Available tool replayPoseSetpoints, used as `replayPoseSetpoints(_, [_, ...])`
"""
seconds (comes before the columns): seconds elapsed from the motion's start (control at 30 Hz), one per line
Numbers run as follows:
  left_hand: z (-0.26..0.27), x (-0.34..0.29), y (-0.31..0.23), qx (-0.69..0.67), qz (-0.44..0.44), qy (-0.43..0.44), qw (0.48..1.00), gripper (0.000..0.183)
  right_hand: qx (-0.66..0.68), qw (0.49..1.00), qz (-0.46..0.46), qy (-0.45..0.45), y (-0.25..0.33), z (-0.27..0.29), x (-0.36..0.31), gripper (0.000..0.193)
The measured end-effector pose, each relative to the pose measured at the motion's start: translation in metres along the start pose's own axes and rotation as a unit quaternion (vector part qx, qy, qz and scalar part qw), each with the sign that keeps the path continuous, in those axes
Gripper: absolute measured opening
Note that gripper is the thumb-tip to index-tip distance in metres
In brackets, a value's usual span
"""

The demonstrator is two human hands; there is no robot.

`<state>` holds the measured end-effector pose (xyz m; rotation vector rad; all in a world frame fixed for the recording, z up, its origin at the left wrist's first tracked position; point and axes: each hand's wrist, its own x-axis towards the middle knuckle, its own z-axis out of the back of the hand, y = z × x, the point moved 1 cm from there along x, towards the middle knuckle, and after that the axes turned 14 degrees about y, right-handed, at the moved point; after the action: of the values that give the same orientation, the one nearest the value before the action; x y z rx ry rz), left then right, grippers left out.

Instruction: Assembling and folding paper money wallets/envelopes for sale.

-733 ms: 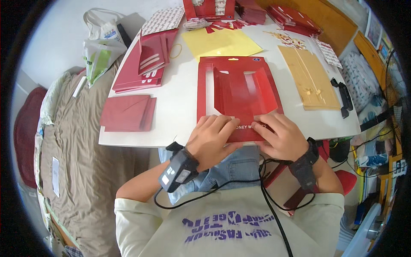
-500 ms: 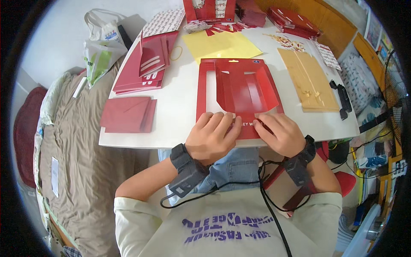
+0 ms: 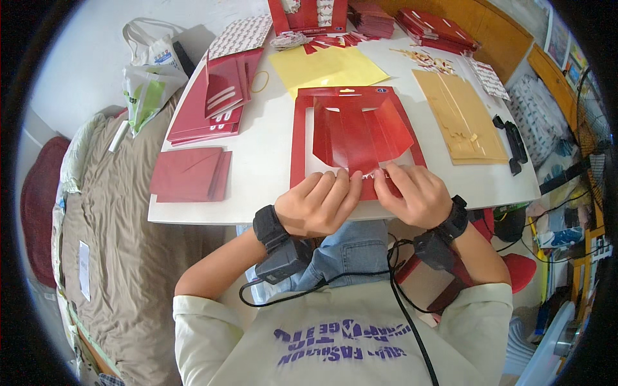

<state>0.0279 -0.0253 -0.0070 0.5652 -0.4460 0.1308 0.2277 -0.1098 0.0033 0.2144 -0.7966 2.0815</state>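
A red cardboard packaging blank point(image 3: 301, 138) with a hang hole at its far end lies on the table in front of me. Its cut-out middle panel point(image 3: 357, 135) stands raised out of the window, with creased side flaps angled up. At the near edge of that panel, the curled fingers of my left hand point(image 3: 320, 202) pinch the card. Close beside it on the right, my right hand point(image 3: 414, 195) grips the same near fold between thumb and fingers. The fingertips partly cover the printed near strip.
Red envelopes point(image 3: 187, 174) lie at the left, below a stack of red cards point(image 3: 225, 83). Yellow paper point(image 3: 325, 67) lies beyond the blank; tan sheets point(image 3: 458, 116) are at the right. A finished red box point(image 3: 309, 16) stands at the back. Black cables point(image 3: 351, 275) hang by my wrists.
The middle panel has shifted left and tilted up, and its left flap now spreads outward. Both hands have moved slightly, staying at the near fold.
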Motion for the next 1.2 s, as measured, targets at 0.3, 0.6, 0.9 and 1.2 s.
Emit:
replayPoseSetpoints(0.3, [0.002, 0.004, -0.001, -0.216, 0.083, 0.051, 0.971, 0.045, 0.0, 1.0, 0.002, -0.027, -0.004, -0.014, -0.002, 0.018])
replayPoseSetpoints(0.6, [0.004, 0.007, -0.001, -0.297, 0.119, 0.062, 0.945, 0.045, -0.003, 1.0, -0.009, -0.025, -0.003, -0.015, -0.003, 0.013])
replayPoseSetpoints(0.9, [0.003, 0.01, -0.003, -0.337, 0.134, 0.063, 0.93, 0.045, -0.14, 0.988, -0.044, -0.045, 0.005, -0.008, 0.009, 0.01])
replayPoseSetpoints(1.2, [0.007, 0.015, -0.006, -0.348, 0.152, 0.039, 0.924, 0.045, -0.142, 0.988, -0.036, -0.054, 0.009, -0.006, 0.013, 0.012])
